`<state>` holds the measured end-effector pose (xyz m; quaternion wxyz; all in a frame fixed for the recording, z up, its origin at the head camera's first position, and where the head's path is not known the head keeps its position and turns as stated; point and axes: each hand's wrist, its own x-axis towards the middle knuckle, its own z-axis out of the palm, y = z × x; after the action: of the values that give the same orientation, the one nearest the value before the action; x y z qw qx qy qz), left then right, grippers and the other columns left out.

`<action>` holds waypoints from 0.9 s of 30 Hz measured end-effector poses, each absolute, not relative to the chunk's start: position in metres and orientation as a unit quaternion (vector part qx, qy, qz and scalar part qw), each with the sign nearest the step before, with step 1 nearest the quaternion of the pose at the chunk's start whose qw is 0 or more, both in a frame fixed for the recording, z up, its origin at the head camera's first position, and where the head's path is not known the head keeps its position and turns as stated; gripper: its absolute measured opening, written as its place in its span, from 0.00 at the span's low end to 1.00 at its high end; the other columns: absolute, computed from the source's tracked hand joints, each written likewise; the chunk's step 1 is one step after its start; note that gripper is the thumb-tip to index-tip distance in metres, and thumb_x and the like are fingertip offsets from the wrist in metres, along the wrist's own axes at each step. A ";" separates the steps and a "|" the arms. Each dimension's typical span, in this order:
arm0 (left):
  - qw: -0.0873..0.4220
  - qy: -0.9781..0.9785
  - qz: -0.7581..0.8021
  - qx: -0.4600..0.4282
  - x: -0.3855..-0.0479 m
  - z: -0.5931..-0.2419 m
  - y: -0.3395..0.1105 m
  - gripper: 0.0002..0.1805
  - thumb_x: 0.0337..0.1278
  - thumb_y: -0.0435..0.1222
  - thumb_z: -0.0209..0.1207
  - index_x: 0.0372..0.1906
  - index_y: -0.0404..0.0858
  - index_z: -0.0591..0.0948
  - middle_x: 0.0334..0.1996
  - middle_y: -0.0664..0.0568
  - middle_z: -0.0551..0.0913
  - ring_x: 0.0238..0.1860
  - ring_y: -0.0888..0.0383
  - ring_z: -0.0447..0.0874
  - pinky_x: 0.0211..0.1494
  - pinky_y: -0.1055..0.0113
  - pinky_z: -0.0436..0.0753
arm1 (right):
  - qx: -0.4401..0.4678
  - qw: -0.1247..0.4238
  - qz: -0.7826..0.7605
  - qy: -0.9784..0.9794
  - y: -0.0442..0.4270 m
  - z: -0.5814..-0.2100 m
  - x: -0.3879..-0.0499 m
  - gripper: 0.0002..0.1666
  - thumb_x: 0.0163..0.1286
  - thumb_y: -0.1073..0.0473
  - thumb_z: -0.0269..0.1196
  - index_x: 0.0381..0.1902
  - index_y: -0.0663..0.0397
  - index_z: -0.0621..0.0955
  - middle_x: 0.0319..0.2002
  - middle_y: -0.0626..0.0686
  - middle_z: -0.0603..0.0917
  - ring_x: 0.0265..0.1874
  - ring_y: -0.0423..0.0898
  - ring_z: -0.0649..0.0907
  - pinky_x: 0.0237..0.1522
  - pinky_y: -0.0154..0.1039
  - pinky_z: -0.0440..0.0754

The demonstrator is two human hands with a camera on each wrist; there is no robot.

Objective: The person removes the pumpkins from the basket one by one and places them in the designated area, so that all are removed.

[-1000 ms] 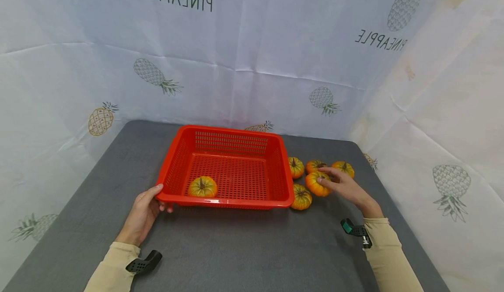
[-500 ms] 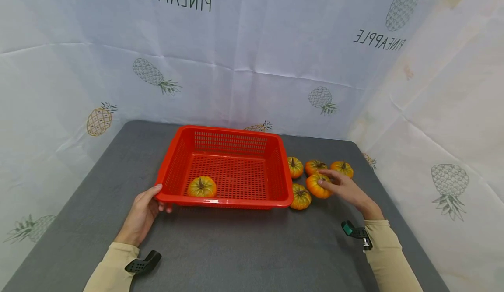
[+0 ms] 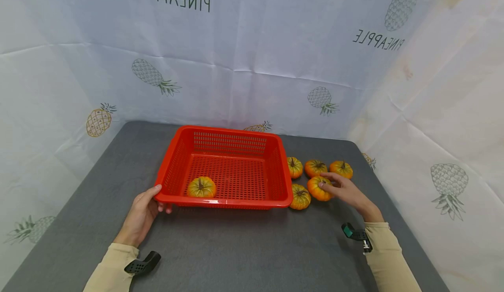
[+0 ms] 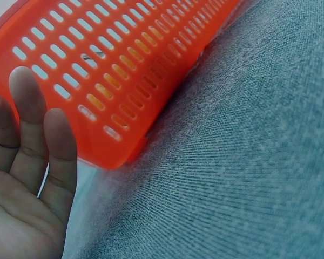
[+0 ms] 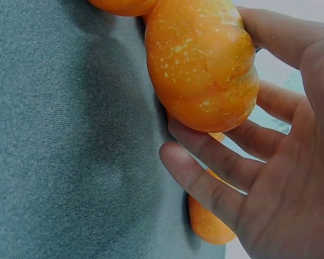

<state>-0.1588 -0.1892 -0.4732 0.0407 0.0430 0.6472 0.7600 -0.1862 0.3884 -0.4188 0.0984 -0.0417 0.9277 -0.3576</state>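
A red plastic basket (image 3: 227, 203) with slotted walls stands on the grey table, one small orange-and-green pumpkin (image 3: 201, 188) inside near its front left. My left hand (image 3: 142, 215) grips the basket's front left corner, thumb on the rim and fingers outside against the wall; the left wrist view shows three of those fingers (image 4: 29, 118). Right of the basket, my right hand (image 3: 346, 192) holds another small pumpkin (image 3: 318, 188) between thumb and fingers. Close up in the right wrist view, this pumpkin (image 5: 202, 70) has smooth, speckled orange skin; whether it touches the table is unclear.
Several more pumpkins lie around the held one: one (image 3: 295, 167) and another (image 3: 300, 197) by the basket's right wall, one (image 3: 315, 168) behind, one (image 3: 341, 169) farther right. A pineapple-print cloth (image 3: 244, 42) hangs behind the table (image 3: 236, 252).
My right hand has drawn its pumpkin slightly toward me, opening a view of the pumpkin behind it. The left hand and the basket have stayed in place.
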 end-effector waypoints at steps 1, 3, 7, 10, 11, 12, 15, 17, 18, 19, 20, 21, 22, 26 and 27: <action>0.041 0.648 0.759 0.042 -0.159 -0.473 -0.189 0.21 0.81 0.48 0.43 0.29 0.44 0.76 0.19 0.56 0.77 0.25 0.60 0.82 0.45 0.67 0.76 | -0.041 0.099 -0.357 0.928 0.389 -0.419 -0.186 0.36 0.76 0.41 0.58 0.74 0.52 0.67 0.72 0.66 0.69 0.65 0.66 0.76 0.52 0.50 0.80; 0.042 0.649 0.758 0.040 -0.159 -0.473 -0.189 0.21 0.81 0.48 0.44 0.30 0.44 0.77 0.19 0.57 0.77 0.26 0.60 0.82 0.45 0.67 0.75 | -0.036 0.101 -0.356 0.929 0.389 -0.421 -0.186 0.37 0.76 0.41 0.58 0.74 0.53 0.67 0.72 0.66 0.69 0.65 0.65 0.76 0.51 0.48 0.81; 0.043 0.649 0.759 0.038 -0.159 -0.473 -0.189 0.21 0.80 0.48 0.44 0.30 0.43 0.77 0.19 0.57 0.77 0.26 0.60 0.82 0.45 0.67 0.75 | -0.030 0.102 -0.351 0.930 0.389 -0.424 -0.186 0.38 0.76 0.40 0.57 0.74 0.54 0.67 0.72 0.67 0.69 0.64 0.65 0.76 0.49 0.46 0.81; 0.043 0.650 0.758 0.040 -0.159 -0.473 -0.189 0.21 0.80 0.48 0.44 0.30 0.44 0.77 0.19 0.57 0.78 0.26 0.60 0.82 0.45 0.67 0.76 | -0.027 0.099 -0.351 0.931 0.388 -0.425 -0.185 0.37 0.76 0.40 0.58 0.74 0.54 0.67 0.71 0.66 0.69 0.63 0.64 0.77 0.49 0.45 0.80; 0.043 0.650 0.758 0.041 -0.159 -0.473 -0.189 0.21 0.80 0.48 0.44 0.29 0.44 0.77 0.19 0.57 0.78 0.26 0.60 0.82 0.45 0.67 0.76 | -0.028 0.098 -0.351 0.931 0.389 -0.426 -0.185 0.37 0.76 0.40 0.58 0.74 0.55 0.67 0.71 0.66 0.69 0.63 0.64 0.77 0.49 0.45 0.80; 0.044 0.650 0.757 0.044 -0.158 -0.473 -0.189 0.21 0.81 0.48 0.43 0.30 0.44 0.77 0.19 0.57 0.78 0.26 0.60 0.82 0.45 0.67 0.76 | -0.029 0.098 -0.351 0.931 0.389 -0.426 -0.184 0.37 0.76 0.41 0.58 0.74 0.55 0.67 0.71 0.66 0.69 0.63 0.64 0.77 0.49 0.45 0.80; 0.041 0.649 0.758 0.046 -0.158 -0.473 -0.189 0.21 0.81 0.48 0.43 0.29 0.44 0.77 0.19 0.57 0.78 0.26 0.60 0.82 0.45 0.67 0.76 | -0.026 0.098 -0.354 0.930 0.390 -0.427 -0.183 0.37 0.76 0.40 0.58 0.74 0.54 0.66 0.72 0.66 0.68 0.63 0.64 0.77 0.50 0.45 0.79; 0.040 0.648 0.759 0.049 -0.158 -0.473 -0.189 0.21 0.81 0.47 0.43 0.29 0.44 0.77 0.19 0.57 0.78 0.26 0.60 0.82 0.45 0.67 0.76 | -0.022 0.100 -0.354 0.930 0.391 -0.428 -0.182 0.38 0.76 0.40 0.57 0.75 0.54 0.66 0.73 0.66 0.67 0.63 0.64 0.77 0.51 0.45 0.79; 0.040 0.649 0.758 0.051 -0.158 -0.474 -0.189 0.22 0.81 0.47 0.43 0.29 0.44 0.77 0.19 0.57 0.78 0.26 0.60 0.82 0.45 0.67 0.76 | -0.020 0.100 -0.354 0.930 0.391 -0.429 -0.182 0.38 0.76 0.40 0.57 0.75 0.54 0.66 0.73 0.66 0.68 0.63 0.64 0.77 0.51 0.45 0.79; 0.039 0.648 0.759 0.049 -0.158 -0.474 -0.189 0.22 0.81 0.47 0.43 0.28 0.44 0.77 0.19 0.57 0.78 0.25 0.60 0.82 0.45 0.67 0.76 | -0.018 0.100 -0.352 0.930 0.391 -0.429 -0.182 0.38 0.76 0.40 0.57 0.75 0.55 0.66 0.72 0.66 0.68 0.63 0.64 0.77 0.50 0.44 0.79; 0.038 0.648 0.759 0.049 -0.158 -0.474 -0.189 0.22 0.81 0.47 0.43 0.28 0.44 0.76 0.19 0.57 0.78 0.25 0.60 0.82 0.45 0.67 0.76 | -0.016 0.099 -0.352 0.931 0.391 -0.430 -0.182 0.38 0.76 0.40 0.57 0.75 0.55 0.66 0.72 0.66 0.68 0.63 0.64 0.77 0.50 0.45 0.79; 0.038 0.647 0.760 0.049 -0.158 -0.474 -0.189 0.22 0.81 0.47 0.43 0.28 0.44 0.76 0.19 0.57 0.78 0.25 0.60 0.82 0.45 0.67 0.76 | -0.012 0.098 -0.352 0.931 0.391 -0.430 -0.183 0.39 0.76 0.40 0.58 0.74 0.55 0.66 0.72 0.66 0.69 0.62 0.63 0.77 0.51 0.45 0.80; 0.039 0.648 0.759 0.050 -0.159 -0.474 -0.190 0.22 0.81 0.47 0.43 0.28 0.44 0.76 0.19 0.57 0.78 0.26 0.60 0.82 0.45 0.67 0.76 | -0.011 0.097 -0.351 0.931 0.391 -0.430 -0.183 0.39 0.76 0.40 0.58 0.74 0.56 0.66 0.71 0.66 0.70 0.62 0.63 0.77 0.51 0.46 0.80; 0.041 0.647 0.760 0.047 -0.159 -0.474 -0.190 0.22 0.81 0.47 0.43 0.28 0.44 0.76 0.19 0.56 0.78 0.26 0.60 0.82 0.45 0.67 0.75 | -0.008 0.095 -0.346 0.933 0.390 -0.431 -0.183 0.39 0.76 0.40 0.58 0.74 0.57 0.66 0.71 0.67 0.69 0.63 0.65 0.76 0.56 0.54 0.79; 0.041 0.646 0.761 0.047 -0.159 -0.474 -0.190 0.22 0.81 0.47 0.43 0.28 0.44 0.76 0.19 0.56 0.78 0.26 0.60 0.82 0.45 0.67 0.75 | -0.006 0.095 -0.346 0.934 0.390 -0.432 -0.183 0.39 0.76 0.40 0.58 0.74 0.57 0.66 0.72 0.67 0.69 0.64 0.65 0.76 0.57 0.56 0.79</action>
<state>-0.1588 -0.1902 -0.4738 0.0408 0.0467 0.6462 0.7606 -0.1831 0.3901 -0.4318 0.0953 -0.0055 0.9335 -0.3456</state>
